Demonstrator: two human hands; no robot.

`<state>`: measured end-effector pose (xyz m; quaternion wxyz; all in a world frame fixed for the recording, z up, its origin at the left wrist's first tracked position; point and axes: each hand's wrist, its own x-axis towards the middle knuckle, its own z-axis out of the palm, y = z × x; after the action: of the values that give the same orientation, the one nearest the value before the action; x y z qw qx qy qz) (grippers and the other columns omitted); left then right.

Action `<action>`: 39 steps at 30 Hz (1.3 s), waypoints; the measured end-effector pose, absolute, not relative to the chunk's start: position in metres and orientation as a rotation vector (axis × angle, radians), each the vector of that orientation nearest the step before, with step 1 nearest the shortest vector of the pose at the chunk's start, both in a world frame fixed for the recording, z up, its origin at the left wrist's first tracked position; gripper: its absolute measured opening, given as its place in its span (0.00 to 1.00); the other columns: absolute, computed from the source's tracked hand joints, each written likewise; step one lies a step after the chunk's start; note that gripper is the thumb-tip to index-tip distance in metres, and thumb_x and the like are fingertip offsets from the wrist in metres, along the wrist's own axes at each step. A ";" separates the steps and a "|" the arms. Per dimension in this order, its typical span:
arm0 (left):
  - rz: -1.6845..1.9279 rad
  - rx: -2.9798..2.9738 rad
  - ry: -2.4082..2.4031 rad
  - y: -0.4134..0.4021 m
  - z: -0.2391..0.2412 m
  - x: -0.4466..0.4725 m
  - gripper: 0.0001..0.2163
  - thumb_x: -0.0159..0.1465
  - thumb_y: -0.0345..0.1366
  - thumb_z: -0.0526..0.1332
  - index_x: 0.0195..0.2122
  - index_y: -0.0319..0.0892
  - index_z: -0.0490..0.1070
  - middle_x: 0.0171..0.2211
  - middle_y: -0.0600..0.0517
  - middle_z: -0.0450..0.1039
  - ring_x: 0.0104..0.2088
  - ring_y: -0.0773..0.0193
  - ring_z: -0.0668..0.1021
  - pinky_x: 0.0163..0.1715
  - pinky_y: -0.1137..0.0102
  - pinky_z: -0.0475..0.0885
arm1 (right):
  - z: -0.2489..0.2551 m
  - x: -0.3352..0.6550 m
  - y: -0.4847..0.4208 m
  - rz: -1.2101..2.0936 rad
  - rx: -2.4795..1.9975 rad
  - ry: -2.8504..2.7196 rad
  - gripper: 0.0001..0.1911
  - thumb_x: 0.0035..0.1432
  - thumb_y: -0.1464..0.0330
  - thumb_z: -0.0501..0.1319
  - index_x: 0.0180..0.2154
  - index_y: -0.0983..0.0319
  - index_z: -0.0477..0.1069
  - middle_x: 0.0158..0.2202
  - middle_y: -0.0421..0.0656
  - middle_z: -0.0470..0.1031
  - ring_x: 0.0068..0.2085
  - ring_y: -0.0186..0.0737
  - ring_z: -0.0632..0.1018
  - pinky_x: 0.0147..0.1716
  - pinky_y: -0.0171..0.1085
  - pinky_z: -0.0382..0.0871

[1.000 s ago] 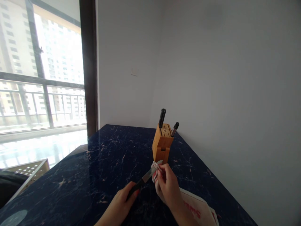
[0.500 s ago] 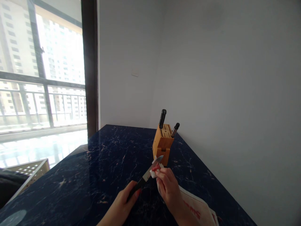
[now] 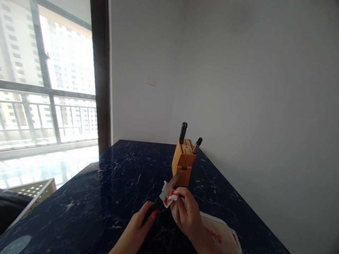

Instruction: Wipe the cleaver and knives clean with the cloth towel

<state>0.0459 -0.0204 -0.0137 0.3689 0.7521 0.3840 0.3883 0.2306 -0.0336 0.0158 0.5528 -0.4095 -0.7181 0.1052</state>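
Note:
My left hand (image 3: 143, 222) is wrapped round the black handle of a kitchen knife (image 3: 167, 190), its blade slanting up to the right. A white cloth with red marks (image 3: 173, 197) is folded about the blade's lower part, pinched by my right hand (image 3: 185, 208). Part of that cloth shows on the far side of the blade. A larger stretch of white cloth with red lettering (image 3: 217, 233) trails below my right wrist onto the table; whether it is the same piece I cannot tell. Just beyond the knife tip stands a wooden knife block (image 3: 182, 162).
Two black-handled tools, a knife (image 3: 183, 133) and a second handle (image 3: 197, 145), stick out of the block. The dark blue marbled table (image 3: 127, 176) meets a grey wall on the right. At lower left are a perforated white bin (image 3: 39, 190) and a round translucent disc (image 3: 18, 244).
My right hand has slid the cloth down the blade toward the handle, leaving more of the tip bare. The left hand and knife have barely shifted.

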 end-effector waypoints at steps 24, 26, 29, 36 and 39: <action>1.054 1.869 0.966 -0.024 -0.007 0.047 0.15 0.62 0.46 0.49 0.40 0.41 0.67 0.33 0.51 0.72 0.35 0.63 0.71 0.38 0.73 0.65 | 0.019 0.225 -0.028 1.171 -0.664 -1.168 0.07 0.53 0.67 0.57 0.33 0.57 0.58 0.30 0.38 0.68 0.32 0.38 0.74 0.37 0.43 0.68; 1.060 1.866 0.961 -0.024 -0.008 0.047 0.15 0.62 0.46 0.49 0.40 0.41 0.68 0.34 0.52 0.72 0.35 0.63 0.72 0.37 0.74 0.65 | 0.020 0.226 -0.027 1.131 -0.691 -1.188 0.07 0.53 0.67 0.57 0.33 0.57 0.58 0.31 0.39 0.68 0.33 0.38 0.74 0.37 0.42 0.68; 1.067 1.873 0.965 -0.023 -0.012 0.047 0.14 0.62 0.45 0.50 0.40 0.42 0.68 0.33 0.52 0.73 0.33 0.64 0.72 0.34 0.75 0.66 | 0.022 0.228 -0.027 0.999 -0.773 -1.250 0.05 0.54 0.66 0.57 0.32 0.58 0.60 0.31 0.39 0.68 0.33 0.37 0.73 0.36 0.39 0.67; 1.017 1.879 1.001 -0.024 -0.013 0.049 0.13 0.63 0.43 0.49 0.39 0.42 0.68 0.29 0.54 0.73 0.29 0.66 0.72 0.30 0.76 0.67 | 0.027 0.225 -0.041 0.492 -0.985 -1.681 0.05 0.59 0.67 0.52 0.35 0.59 0.65 0.33 0.41 0.71 0.36 0.37 0.72 0.38 0.36 0.65; 1.032 1.910 0.979 -0.025 -0.011 0.049 0.12 0.62 0.42 0.50 0.41 0.44 0.67 0.32 0.53 0.74 0.32 0.65 0.74 0.34 0.75 0.68 | 0.023 0.220 -0.043 0.187 -0.994 -1.900 0.09 0.58 0.71 0.52 0.39 0.57 0.67 0.36 0.42 0.72 0.37 0.38 0.72 0.39 0.37 0.65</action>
<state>0.0491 -0.0246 -0.0111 0.3711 0.7447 0.3818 0.4024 0.2204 -0.0430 0.0227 0.4746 -0.4066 -0.7769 0.0763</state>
